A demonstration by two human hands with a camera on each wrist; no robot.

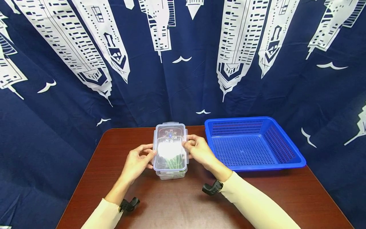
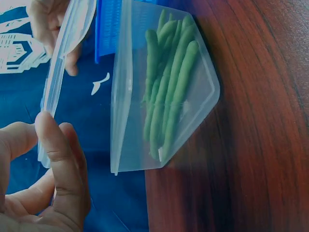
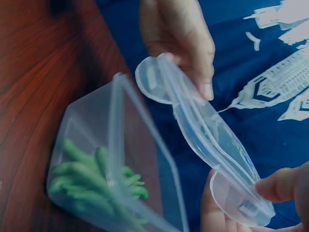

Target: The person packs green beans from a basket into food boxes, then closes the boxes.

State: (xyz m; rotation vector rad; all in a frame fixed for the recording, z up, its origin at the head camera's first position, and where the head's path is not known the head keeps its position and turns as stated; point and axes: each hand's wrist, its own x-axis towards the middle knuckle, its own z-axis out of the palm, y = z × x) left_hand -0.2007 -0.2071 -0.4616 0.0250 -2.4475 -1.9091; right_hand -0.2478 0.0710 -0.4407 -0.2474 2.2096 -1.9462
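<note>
A clear plastic lid [image 1: 168, 163] with clip flaps is held between both hands over an open clear food container [image 1: 171, 176]. Green beans [image 2: 169, 92] lie bundled inside the container. On the lid's left edge, my left hand [image 1: 137, 161] pinches between thumb and fingers. The opposite edge is pinched by my right hand [image 1: 201, 152], its thumb on top. Both wrist views show a gap between the lid [image 3: 207, 130] and the container's rim. In the head view the lid covers most of the container.
A blue perforated basket [image 1: 257, 167] stands to the right of the container on the brown wooden table [image 1: 183, 203]. Behind the table hangs a dark blue curtain [image 1: 148, 95] with white printed buildings. Each wrist wears a black band [image 1: 213, 187].
</note>
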